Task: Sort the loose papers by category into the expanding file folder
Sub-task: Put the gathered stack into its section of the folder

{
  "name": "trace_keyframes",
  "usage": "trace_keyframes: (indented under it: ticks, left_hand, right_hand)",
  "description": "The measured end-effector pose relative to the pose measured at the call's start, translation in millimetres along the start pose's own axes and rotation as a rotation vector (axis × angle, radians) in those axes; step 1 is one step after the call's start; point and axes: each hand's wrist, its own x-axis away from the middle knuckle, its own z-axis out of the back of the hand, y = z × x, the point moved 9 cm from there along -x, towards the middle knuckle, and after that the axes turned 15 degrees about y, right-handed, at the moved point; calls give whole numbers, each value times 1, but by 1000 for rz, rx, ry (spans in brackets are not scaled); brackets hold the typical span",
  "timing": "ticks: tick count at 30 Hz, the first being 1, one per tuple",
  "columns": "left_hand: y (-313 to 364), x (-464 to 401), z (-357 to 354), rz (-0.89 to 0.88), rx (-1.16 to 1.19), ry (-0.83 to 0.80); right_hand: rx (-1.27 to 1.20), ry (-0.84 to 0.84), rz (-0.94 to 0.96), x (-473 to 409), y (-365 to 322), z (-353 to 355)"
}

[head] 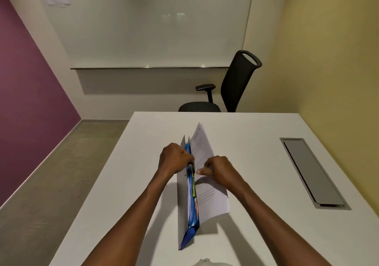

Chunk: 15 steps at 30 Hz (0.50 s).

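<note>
Expanding file folder (189, 208) stands on edge mid-surface, long axis running away from the person, blue pockets showing between grey covers. Left hand (174, 159) grips the folder's top edge near its far end, fingers curled over the cover. Right hand (219, 170) just right of it, fingers curled and pinching a printed paper sheet (207, 175); thumb points toward the folder. The sheet leans out rightward from the folder, its lower long edge at the pockets, near corner hanging above the surface. Can't tell which pocket it sits in.

White surface (256, 142): bare area left, right and beyond the folder. Left edge well apart from the folder; far edge beyond the sheet's tip. Grey cable hatch (311, 171) recessed toward the right, well apart from the sheet. Black office chair (229, 89) behind the far edge.
</note>
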Motion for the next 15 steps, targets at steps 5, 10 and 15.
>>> trace_keyframes:
  ticks: [5,10,15]
  left_hand:
    - [23,3,-21,-26,-9,-6]
    - [16,21,-17,8,207,179]
    - [-62,45,-34,442,250,138]
  right_hand:
    - [97,-5,1,-8,-1,-7]
    - [69,41,-65,-17,7,-7]
    - [-179,-20,-229,-25,18,-24]
